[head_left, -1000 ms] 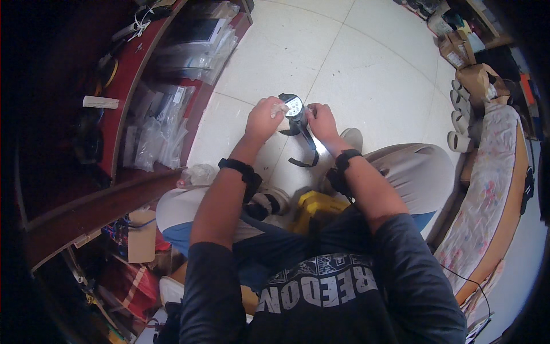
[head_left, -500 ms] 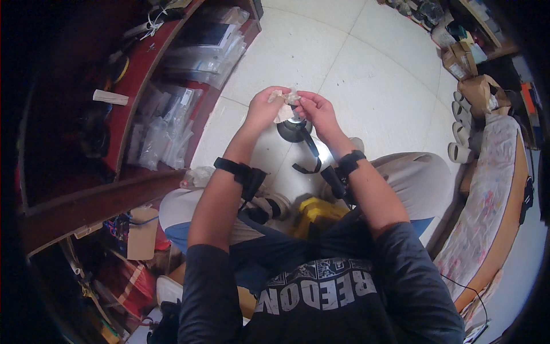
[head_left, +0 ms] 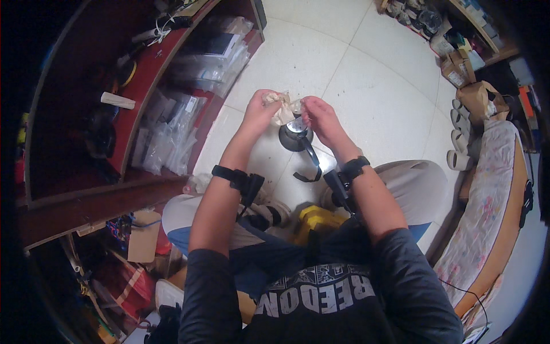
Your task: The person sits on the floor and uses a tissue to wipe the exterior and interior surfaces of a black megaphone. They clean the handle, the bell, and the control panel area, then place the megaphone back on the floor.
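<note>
Beige cloth [head_left: 282,106] is bunched between both hands, held over the white floor [head_left: 366,86], just above a dark round-bodied tool [head_left: 295,137] with a hanging black strap [head_left: 312,166]. Left hand [head_left: 259,110] pinches one end of the rag, right hand [head_left: 318,114] grips the other, possibly the tool's top too. Wiping looks underway; next calls for a steady hold. Left, a red shelf [head_left: 160,74] of plastic bags crowds close; right, a floral cushion [head_left: 492,206].
</note>
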